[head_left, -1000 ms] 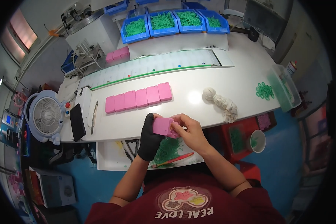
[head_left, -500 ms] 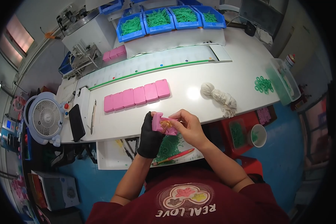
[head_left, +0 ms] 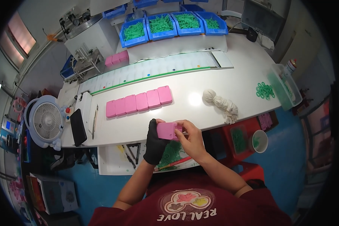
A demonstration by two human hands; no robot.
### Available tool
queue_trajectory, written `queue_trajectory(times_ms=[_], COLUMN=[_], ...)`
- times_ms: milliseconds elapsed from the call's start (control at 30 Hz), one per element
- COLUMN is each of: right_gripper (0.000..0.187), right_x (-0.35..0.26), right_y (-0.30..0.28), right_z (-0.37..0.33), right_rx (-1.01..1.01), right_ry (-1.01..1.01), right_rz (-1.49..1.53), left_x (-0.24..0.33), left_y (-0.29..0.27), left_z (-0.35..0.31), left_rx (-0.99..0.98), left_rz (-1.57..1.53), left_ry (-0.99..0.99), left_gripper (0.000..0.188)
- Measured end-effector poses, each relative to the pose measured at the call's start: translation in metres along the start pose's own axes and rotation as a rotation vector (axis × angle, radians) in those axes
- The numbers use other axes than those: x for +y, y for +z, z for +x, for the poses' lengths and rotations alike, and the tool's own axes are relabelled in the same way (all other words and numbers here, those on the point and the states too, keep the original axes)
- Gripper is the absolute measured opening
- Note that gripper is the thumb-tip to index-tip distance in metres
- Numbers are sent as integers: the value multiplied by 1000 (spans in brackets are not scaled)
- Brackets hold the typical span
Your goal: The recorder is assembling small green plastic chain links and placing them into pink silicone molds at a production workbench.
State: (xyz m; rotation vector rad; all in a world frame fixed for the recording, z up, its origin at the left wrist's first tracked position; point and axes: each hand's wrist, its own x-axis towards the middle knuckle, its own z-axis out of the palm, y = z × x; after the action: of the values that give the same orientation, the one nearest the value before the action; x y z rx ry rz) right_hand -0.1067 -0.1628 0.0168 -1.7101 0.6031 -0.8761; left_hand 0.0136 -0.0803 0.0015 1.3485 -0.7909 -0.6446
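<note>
A pink rubber mould point(head_left: 165, 130) is held between my two hands at the table's front edge, its halves closed together into a block. My left hand point(head_left: 154, 148), in a black fingerless glove, grips it from the left side. Bare fingers of my right hand point(head_left: 192, 141) pinch its right end, where a small notched part shows. What lies inside the mould is hidden. Several more pink moulds point(head_left: 141, 101) lie side by side in a slanting row on the white table point(head_left: 192, 81) beyond my hands.
An open drawer point(head_left: 109, 162) below my hands holds green bits and tools. A tied cloth bundle point(head_left: 220, 103), green rings point(head_left: 264, 90) and a clear bin point(head_left: 286, 88) stand to the right. A fan point(head_left: 47, 120) and phone point(head_left: 78, 127) are left. Behind runs a green-edged conveyor point(head_left: 139, 73) below blue bins point(head_left: 162, 28).
The mould was spread apart, showing a yellowish inside; now it is closed and turned flat. My right fingers have shifted to its right end. The conveyor's coloured dots have moved left.
</note>
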Motion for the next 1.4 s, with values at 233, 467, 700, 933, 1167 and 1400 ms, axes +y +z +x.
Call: queue_trajectory(times_ms=[233, 467, 700, 933, 1167, 1400], right_gripper=[18, 21, 24, 30, 28, 27], right_x=[14, -3, -12, -13, -8, 0], right_y=[-16, -6, -7, -1, -5, -13], right_z=[2, -6, -7, -4, 0, 1], right_rx=[-96, -68, -112, -146, -144, -200], right_ry=[228, 99, -359, -275, -203, 8], right_rz=[337, 97, -355, -220, -184, -140], left_x=[21, 22, 25, 18, 21, 45], left_y=[-23, -6, -17, -10, -9, -20], left_z=[-3, -13, -13, -16, -12, -12], left_rx=[-245, 41, -85, -51, -64, -251], left_rz=[60, -99, -4, -140, -59, 820], left_ry=[-200, -87, -51, -7, -58, 614], left_gripper=[37, 35, 23, 20, 22, 75])
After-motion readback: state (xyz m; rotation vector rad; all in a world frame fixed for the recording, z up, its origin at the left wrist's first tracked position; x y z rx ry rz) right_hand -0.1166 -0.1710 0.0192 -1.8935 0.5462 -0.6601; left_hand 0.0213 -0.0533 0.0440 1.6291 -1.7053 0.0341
